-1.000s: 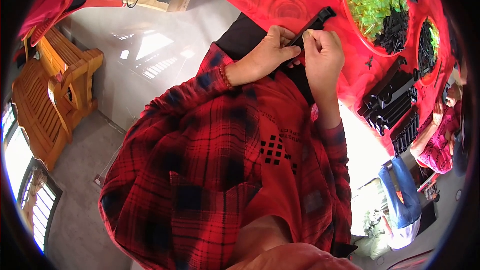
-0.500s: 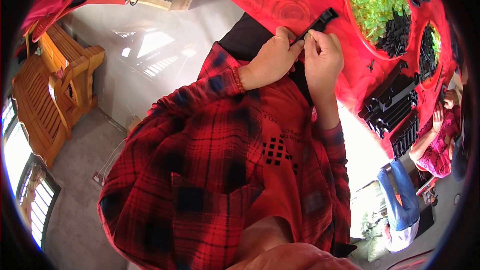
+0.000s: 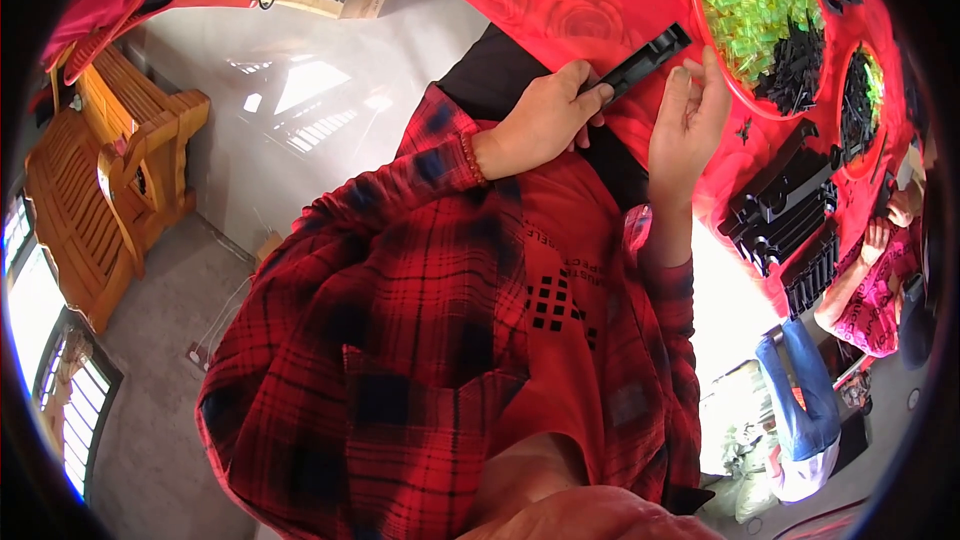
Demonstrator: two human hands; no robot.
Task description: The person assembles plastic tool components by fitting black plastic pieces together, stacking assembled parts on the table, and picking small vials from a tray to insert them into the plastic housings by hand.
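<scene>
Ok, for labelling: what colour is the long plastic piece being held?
The held piece is black; head view.

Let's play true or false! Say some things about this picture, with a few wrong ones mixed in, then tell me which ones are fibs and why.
1. The left hand holds a long black bar. True.
2. The right hand is gripping that bar too. False: it is apart from the bar.
3. The big bowl has yellow-green pieces and black pieces in it. True.
4. The tablecloth is plain blue. False: it is red with a rose pattern.
5. A bracelet is on the left wrist. True.
6. The wooden seat is at the picture's right side. False: it is at the left.
</scene>
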